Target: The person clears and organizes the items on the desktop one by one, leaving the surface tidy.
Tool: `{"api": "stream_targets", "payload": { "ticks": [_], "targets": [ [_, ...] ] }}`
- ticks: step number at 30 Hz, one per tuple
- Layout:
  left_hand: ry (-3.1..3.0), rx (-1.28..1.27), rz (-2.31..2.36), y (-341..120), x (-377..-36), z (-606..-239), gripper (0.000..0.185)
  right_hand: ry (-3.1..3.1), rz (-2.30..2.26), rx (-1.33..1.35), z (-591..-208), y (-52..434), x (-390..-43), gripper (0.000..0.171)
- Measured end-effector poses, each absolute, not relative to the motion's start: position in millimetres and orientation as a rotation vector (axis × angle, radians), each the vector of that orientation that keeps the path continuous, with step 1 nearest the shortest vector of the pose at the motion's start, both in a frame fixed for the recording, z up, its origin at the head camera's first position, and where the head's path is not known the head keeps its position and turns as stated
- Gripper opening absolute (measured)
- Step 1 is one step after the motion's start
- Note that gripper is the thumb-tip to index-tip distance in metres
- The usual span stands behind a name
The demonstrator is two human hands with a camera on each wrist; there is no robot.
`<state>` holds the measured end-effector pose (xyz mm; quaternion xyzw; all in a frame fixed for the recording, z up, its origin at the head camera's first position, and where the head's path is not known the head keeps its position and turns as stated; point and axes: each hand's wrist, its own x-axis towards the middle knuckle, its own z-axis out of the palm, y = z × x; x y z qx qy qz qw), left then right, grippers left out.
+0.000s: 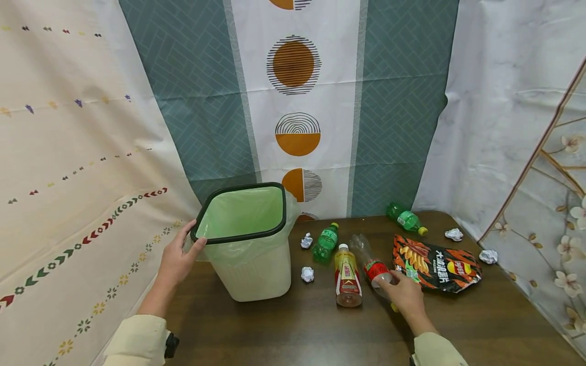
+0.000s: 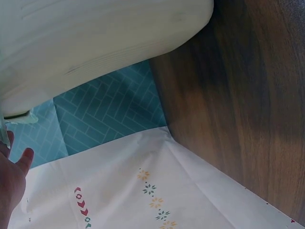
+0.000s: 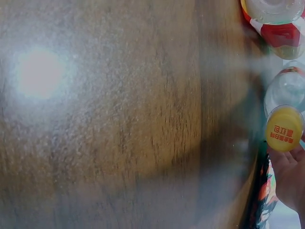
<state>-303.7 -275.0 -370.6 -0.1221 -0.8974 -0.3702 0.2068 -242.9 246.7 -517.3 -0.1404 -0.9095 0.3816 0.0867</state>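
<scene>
A pale trash bin with a black rim and a translucent green liner stands at the left of the table. My left hand holds its near left corner at the rim; only part of that hand shows in the left wrist view. With my right hand I grip a clear plastic bottle with a red label near its capped end. Its yellow cap faces the right wrist camera. Just left of it lies a bottle with a yellow and red label.
A green bottle lies behind, another green bottle at the back right. A black and orange chip bag is right of my right hand. Crumpled paper balls are scattered on the dark wooden table. Curtains hang around the table.
</scene>
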Motion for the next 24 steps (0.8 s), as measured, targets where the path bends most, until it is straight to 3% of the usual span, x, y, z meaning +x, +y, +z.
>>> {"api": "stream_targets", "payload": {
  "ticks": [24],
  "targets": [
    [-2.497,-0.347,-1.037,-276,-303,-371,0.062,-2.471,1.243,-0.429,-499,231,-246,0.073]
  ]
}}
